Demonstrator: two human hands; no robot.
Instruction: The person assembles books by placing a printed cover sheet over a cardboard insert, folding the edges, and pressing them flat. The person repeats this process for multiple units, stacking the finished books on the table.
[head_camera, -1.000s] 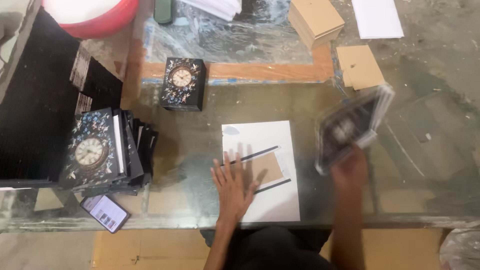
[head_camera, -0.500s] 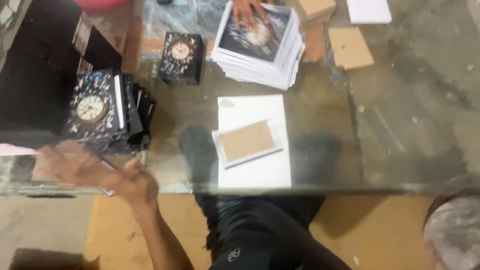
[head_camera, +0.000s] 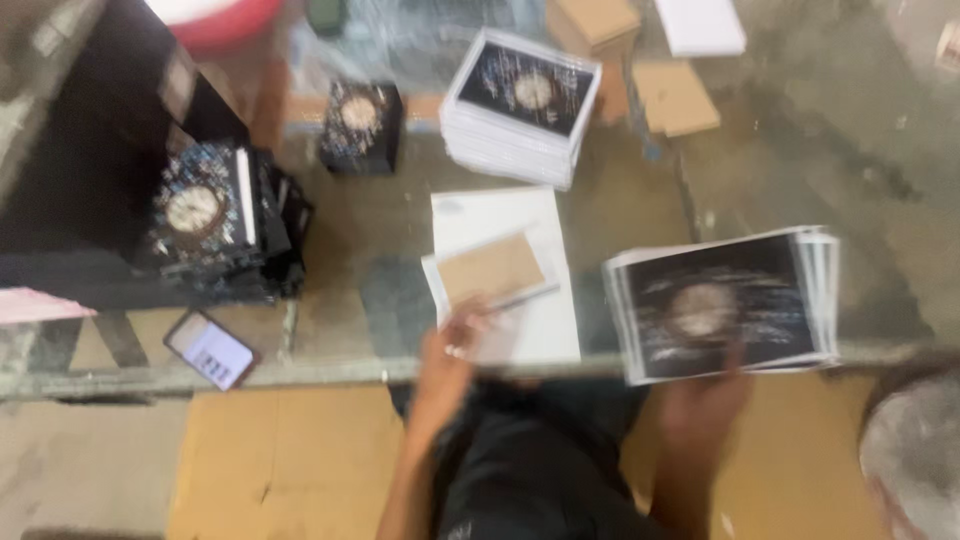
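My right hand (head_camera: 700, 405) grips a bundle of dark printed sheets (head_camera: 725, 305) with a round pale motif, held over the near right edge of the glass table (head_camera: 780, 170). My left hand (head_camera: 455, 350) rests its fingers on the near corner of a white sheet (head_camera: 500, 215), just below a brown cardboard rectangle (head_camera: 492, 268) lying on that sheet. The view is blurred, so I cannot see whether the fingers pinch anything. A second stack of the same dark printed sheets (head_camera: 522, 105) lies farther back.
A small black clock-patterned box (head_camera: 360, 125) stands at the back left. A pile of similar boxes (head_camera: 215, 215) and a phone (head_camera: 210, 350) are at the left. Cardboard pieces (head_camera: 675, 95) and white sheets (head_camera: 700, 25) lie at the back right. Another person's head (head_camera: 910, 460) shows at the lower right.
My left hand has come from the phone side to the white sheet. My right hand left the far stack and now holds a bundle of dark sheets at the near right.
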